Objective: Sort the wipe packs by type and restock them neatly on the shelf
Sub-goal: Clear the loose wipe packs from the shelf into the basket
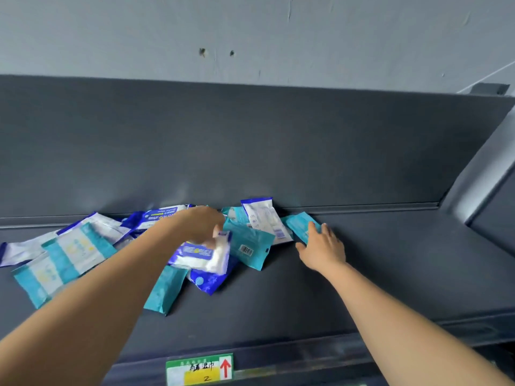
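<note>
My left hand [202,222] is closed around a blue-and-white wipe pack [204,253], held just above the pile at the centre of the frame; the pack hangs below my fingers and looks a little blurred. My right hand [323,246] lies flat and open, fingers spread, its fingertips touching a teal wipe pack [299,227] that lies on the dark grey shelf [376,274] close to the back panel.

The rest of the packs are scattered loose across the shelf from the left edge of the frame to the centre. At the left, two teal-and-white packs [69,254] overlap each other, with blue-edged white packs [92,227] behind them. Near the centre, a teal pack with a barcode [248,246] faces up, and a white pack with blue edges [264,218] leans against the back panel just behind it. Another teal pack [164,291] lies nearer the front, partly under my left forearm, beside a blue pack [211,280].

At the bottom centre of the frame, a green-and-yellow shelf label [199,369] with a red arrow sits on the shelf's front edge.
</note>
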Tool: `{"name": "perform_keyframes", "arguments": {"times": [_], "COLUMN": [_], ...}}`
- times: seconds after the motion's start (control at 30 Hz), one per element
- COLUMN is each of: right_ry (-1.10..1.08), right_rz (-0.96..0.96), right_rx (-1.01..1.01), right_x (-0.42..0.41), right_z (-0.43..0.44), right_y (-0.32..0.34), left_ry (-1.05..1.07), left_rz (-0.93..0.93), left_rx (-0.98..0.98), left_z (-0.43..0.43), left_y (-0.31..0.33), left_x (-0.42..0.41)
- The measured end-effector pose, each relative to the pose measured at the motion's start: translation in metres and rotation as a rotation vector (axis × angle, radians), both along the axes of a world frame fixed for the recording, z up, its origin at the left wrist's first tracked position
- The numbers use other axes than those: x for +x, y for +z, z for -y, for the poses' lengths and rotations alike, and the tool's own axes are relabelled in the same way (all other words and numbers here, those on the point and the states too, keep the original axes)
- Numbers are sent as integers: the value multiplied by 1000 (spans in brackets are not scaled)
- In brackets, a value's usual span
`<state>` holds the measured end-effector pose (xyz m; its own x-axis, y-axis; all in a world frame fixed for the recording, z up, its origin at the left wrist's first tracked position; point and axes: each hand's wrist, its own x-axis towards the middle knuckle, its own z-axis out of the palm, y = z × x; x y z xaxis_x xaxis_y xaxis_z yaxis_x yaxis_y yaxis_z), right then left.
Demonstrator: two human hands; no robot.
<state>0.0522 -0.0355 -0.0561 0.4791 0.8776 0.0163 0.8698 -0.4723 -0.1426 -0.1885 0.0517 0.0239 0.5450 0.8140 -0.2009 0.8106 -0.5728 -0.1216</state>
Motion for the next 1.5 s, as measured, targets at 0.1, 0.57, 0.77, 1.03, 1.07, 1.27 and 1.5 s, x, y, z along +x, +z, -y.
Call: {"name": "perform_keyframes", "arguments": {"times": [0.1, 0.57, 0.77, 1.03, 1.07, 1.27, 1.5], "right_ry": [10, -88, -147, -119, -112, -108, -140], "right_rz": [101, -246, -197, -562, -563, -674, -662], "right_rx": [59, 71, -15, 236, 262, 566, 854], "right_x": [1, -35, -29, -32, -33, -39, -41], "right_z": [-9, -52, -61, -49, -47, -22, 22], "right_y": [2, 14, 26, 28, 29, 35, 57], "left_ry": [-25, 32, 90, 172, 184, 286, 324], "left_rz": [348, 56, 180, 363, 395, 719, 1123], "left_rx": [-26, 33, -22, -18, -24, -13, -90], "left_z": [-6, -30, -23, -11, -9, 8, 38], "left_y": [-4, -34, -33, -28, -28, -23, -22], "left_x": [19, 27, 24, 23, 24, 30, 43]}}
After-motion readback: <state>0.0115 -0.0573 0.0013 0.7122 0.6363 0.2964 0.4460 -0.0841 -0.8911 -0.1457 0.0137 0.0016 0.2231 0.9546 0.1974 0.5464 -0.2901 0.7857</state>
